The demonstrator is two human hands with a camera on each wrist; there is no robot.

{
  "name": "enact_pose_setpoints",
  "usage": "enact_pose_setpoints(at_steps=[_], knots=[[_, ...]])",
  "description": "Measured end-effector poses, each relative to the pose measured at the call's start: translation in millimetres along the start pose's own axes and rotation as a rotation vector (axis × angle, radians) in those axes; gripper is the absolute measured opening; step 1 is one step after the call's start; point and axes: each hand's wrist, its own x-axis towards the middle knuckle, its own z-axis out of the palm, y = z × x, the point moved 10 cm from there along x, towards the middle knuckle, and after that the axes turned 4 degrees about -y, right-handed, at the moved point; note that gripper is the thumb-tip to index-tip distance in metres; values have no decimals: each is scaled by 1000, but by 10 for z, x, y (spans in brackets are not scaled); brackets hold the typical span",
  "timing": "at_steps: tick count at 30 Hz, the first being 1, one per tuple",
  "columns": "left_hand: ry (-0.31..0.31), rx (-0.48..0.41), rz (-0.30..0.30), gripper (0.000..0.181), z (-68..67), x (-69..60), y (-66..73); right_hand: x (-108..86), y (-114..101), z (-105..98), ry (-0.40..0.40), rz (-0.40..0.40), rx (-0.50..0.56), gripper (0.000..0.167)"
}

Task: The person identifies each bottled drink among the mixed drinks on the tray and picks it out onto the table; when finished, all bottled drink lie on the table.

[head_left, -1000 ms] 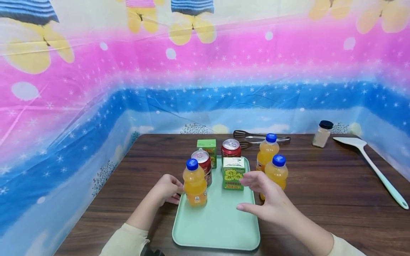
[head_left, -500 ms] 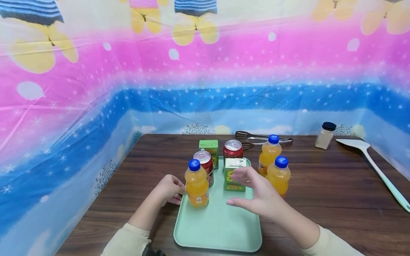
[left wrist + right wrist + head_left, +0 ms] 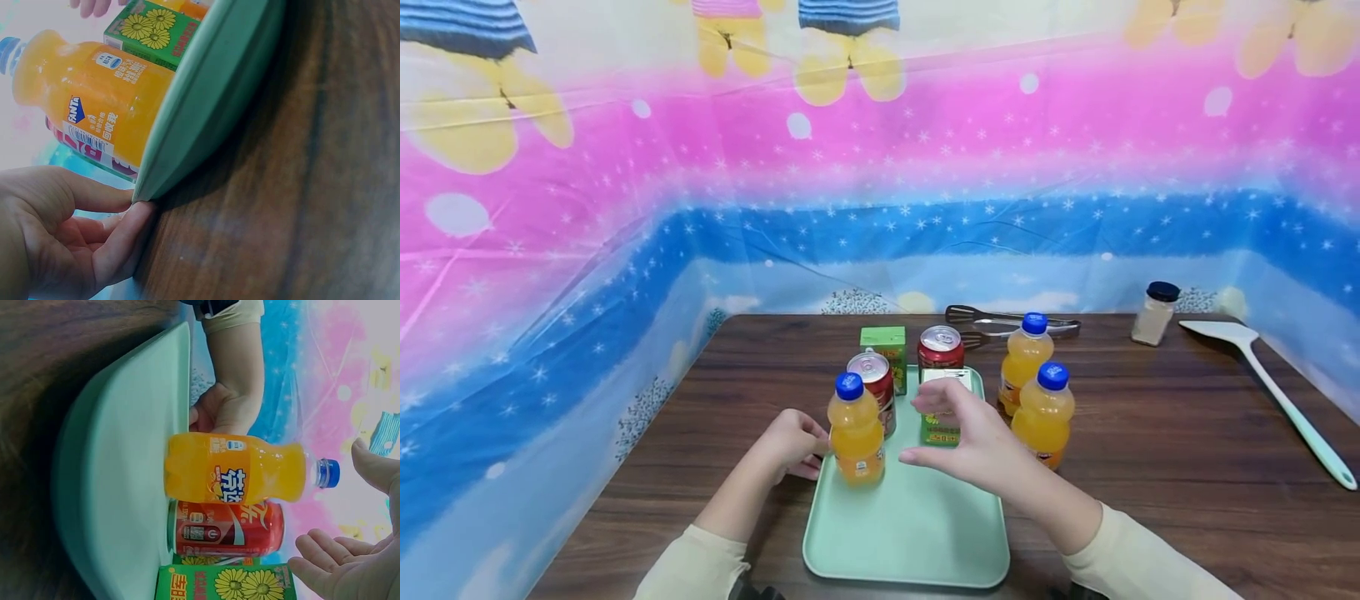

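Left grip point(image 3: 75, 231): thumb and fingers pinch the rim at the tray's left side.
Right grip point(image 3: 977, 442): thumb and fingers spread well apart, holding nothing, raised over the tray before the front carton point(image 3: 942, 431).
Tray point(image 3: 910, 533): on the brown desk point(image 3: 1150, 517), its near half bare.
Orange bottle point(image 3: 856, 446): upright near the tray's left rim, before the left can point(image 3: 882, 387).
Far end: rear carton point(image 3: 883, 337) on the left, right can point(image 3: 942, 350) behind the front carton.
Beside the tray: two more orange bottles point(image 3: 1043, 417), upright on the right.
Back of desk: tongs point(image 3: 992, 317), black-lidded jar point(image 3: 1153, 315), spatula point(image 3: 1277, 375).
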Motion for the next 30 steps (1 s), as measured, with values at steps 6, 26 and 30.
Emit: enact_pose_setpoints(at_steps=[6, 26, 30], knots=[[3, 3, -4, 12, 4, 11, -4, 78, 11, 81, -6, -5, 2, 68], [1, -5, -1, 12, 4, 26, -23, 292, -48, 348, -62, -2, -31, 68], [3, -6, 6, 11, 1, 27, -15, 319, -42, 379, -68, 1, -26, 68]])
